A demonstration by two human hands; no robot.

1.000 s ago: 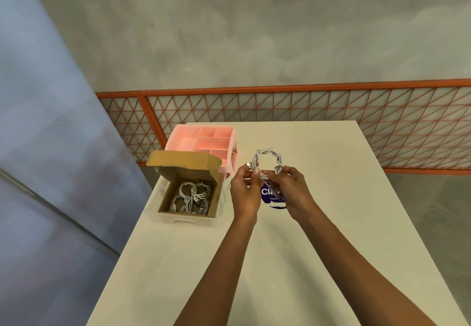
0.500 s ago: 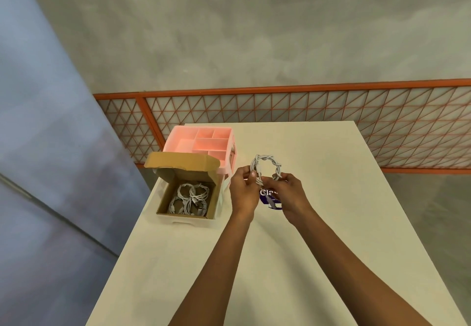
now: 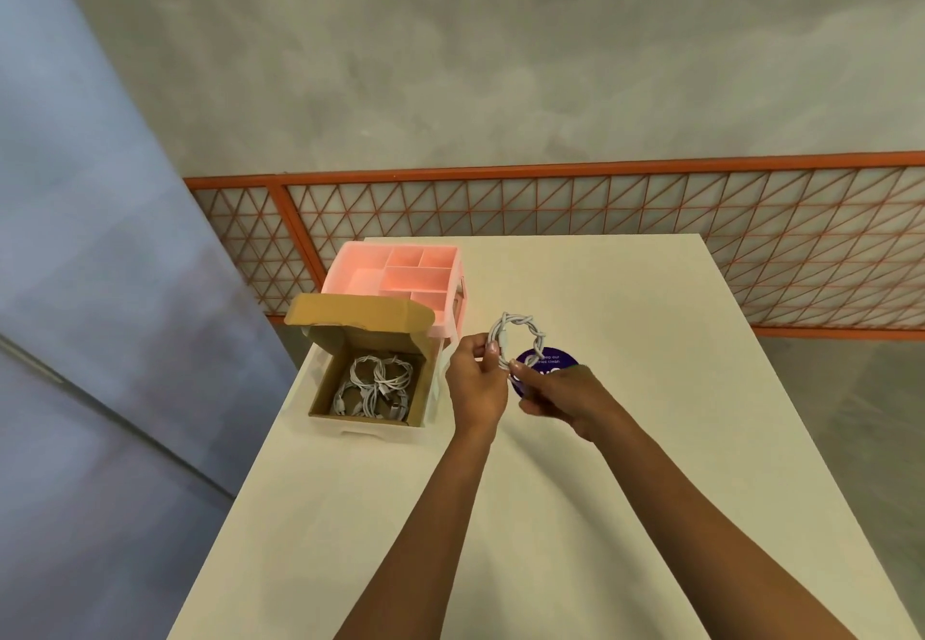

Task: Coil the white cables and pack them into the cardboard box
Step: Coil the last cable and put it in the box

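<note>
Gripping coil (image 3: 523, 320) tight in left hand (image 3: 475, 384) and right hand (image 3: 560, 394) to stop unravelling before dropping into box (image 3: 358, 313).

A pink organiser (image 3: 395, 279) (compartmented) and purple sticker (image 3: 556, 360) sit on the table (image 3: 625, 439).

Tabletop, left edge to centre.
Open brown cardboard box (image 3: 324, 381) at left edge of pale rectangular table (image 3: 650, 464), coiled white cables (image 3: 380, 384) inside; pink compartmented plastic organiser (image 3: 400, 271) just behind it; round purple sticker (image 3: 553, 358) to its right, beneath twisted white cable ring (image 3: 536, 334) held by left hand (image 3: 475, 389) and right hand (image 3: 563, 399).
</note>
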